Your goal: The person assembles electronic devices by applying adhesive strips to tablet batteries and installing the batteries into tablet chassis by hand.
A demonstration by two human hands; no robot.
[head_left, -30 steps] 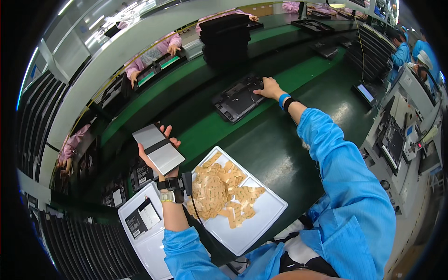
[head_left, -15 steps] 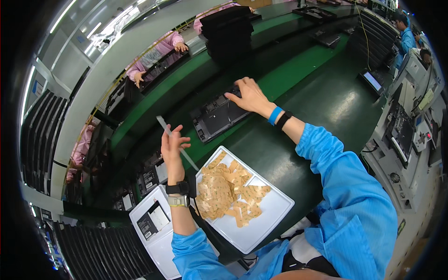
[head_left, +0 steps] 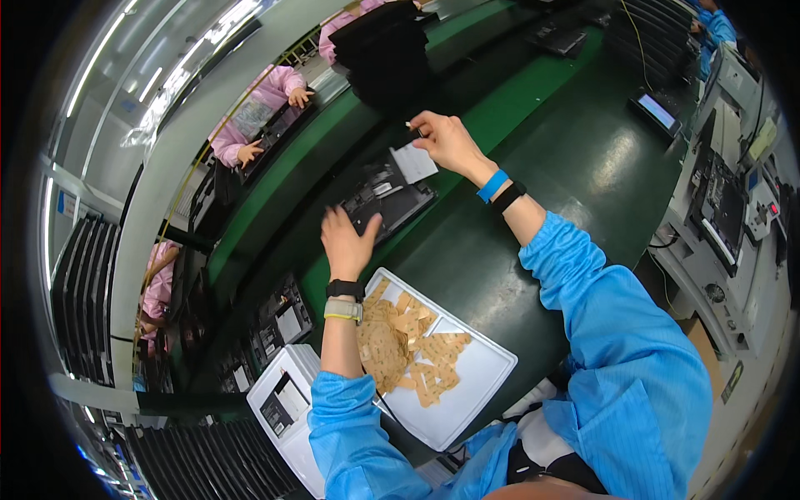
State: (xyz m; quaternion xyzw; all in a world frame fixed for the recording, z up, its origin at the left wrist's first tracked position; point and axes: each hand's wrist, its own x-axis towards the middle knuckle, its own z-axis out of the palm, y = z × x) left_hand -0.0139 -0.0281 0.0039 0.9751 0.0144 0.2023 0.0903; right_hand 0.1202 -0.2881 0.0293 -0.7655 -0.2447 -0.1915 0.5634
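A dark laptop base (head_left: pixel 400 204) with its inner parts exposed lies at an angle on the green bench. My right hand (head_left: pixel 450 146) is closed in a pinch at its far right corner, at the upper edge of a white rectangular piece (head_left: pixel 414 163) that tilts up from the base. What kind of piece it is I cannot make out. Over the left end of the base is my left hand (head_left: pixel 348 243), fingers spread and slightly blurred, with nothing visible in it.
Nearer me, a white tray (head_left: pixel 487 379) holds a heap of tan paper pieces (head_left: pixel 387 342). Left of it, a white container (head_left: pixel 300 446) holds a black-and-white flat part (head_left: pixel 283 404). More opened bases (head_left: pixel 279 321) stand beyond. Black trays (head_left: pixel 379 54) are stacked at the back; people in pink work across.
The translucent strip between my left fingers is no longer visible, and that hand has moved right onto the base. The white piece now shows raised beneath my right hand.
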